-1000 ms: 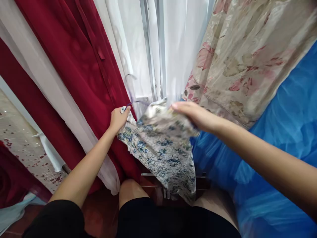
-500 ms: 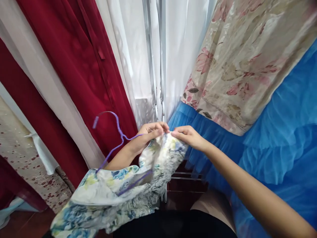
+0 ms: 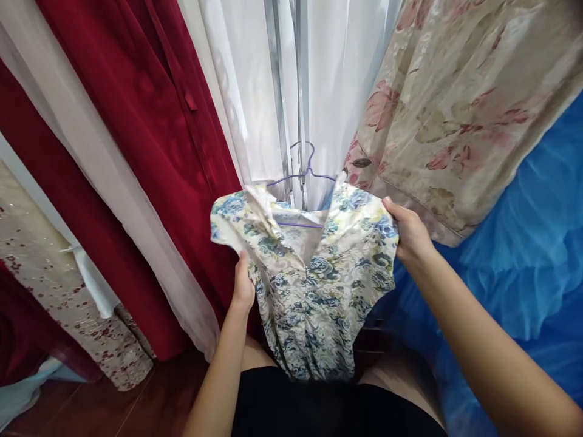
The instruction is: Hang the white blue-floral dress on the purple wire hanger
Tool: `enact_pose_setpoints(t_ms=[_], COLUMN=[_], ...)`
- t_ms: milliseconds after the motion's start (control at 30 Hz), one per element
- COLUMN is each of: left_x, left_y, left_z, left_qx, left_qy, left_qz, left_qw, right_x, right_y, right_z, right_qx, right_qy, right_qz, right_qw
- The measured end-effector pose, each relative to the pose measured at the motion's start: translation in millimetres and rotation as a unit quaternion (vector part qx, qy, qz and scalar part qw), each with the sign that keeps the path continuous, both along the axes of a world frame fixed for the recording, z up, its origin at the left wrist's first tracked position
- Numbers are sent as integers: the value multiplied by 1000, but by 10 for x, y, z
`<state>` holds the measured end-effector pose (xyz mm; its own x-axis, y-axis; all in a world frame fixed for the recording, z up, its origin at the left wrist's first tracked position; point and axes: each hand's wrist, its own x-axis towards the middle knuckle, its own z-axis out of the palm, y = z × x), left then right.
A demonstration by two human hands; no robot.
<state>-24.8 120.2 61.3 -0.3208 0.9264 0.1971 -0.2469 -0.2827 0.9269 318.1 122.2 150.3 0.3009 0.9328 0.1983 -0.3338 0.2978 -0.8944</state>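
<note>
A small white garment with blue and yellow flowers (image 3: pixel 314 273) hangs on a purple wire hanger (image 3: pixel 304 173) in front of me. My left hand (image 3: pixel 242 286) grips the garment's left side just under its sleeve. My right hand (image 3: pixel 407 230) is closed on the garment's right shoulder edge. The hanger's hook points up toward a vertical metal pole (image 3: pixel 298 91) behind it. Whether the hook rests on anything is hidden.
A dark red dress (image 3: pixel 150 139) and a white sheer one (image 3: pixel 82 158) hang at the left. A cream floral dress (image 3: pixel 455 109) and blue tulle (image 3: pixel 514 243) fill the right. White sheer fabric (image 3: pixel 337 79) hangs behind. The wood floor (image 3: pixel 136 406) shows below, with my knees in black shorts.
The garment was bunched low on my lap with the hanger tilted left; now it is lifted and spread upright. My hands have moved apart to its two sides.
</note>
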Motion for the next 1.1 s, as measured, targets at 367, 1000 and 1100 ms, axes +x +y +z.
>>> enact_pose_setpoints(t_ms=[367, 1000, 1100], left_x=[120, 433, 645], left_y=[-620, -923, -986], left_z=[-508, -446, -599], left_qx=[-75, 81, 102], left_qy=[-48, 152, 290], left_qz=[77, 318, 160], left_qw=[993, 932, 938], right_x=[-170, -1345, -1328], right_y=[-535, -1092, -1154], right_z=[-435, -1332, -1286], right_qx=[77, -109, -117], right_qy=[-219, -84, -112], right_qz=[-280, 143, 177], right_qw=[932, 980, 971])
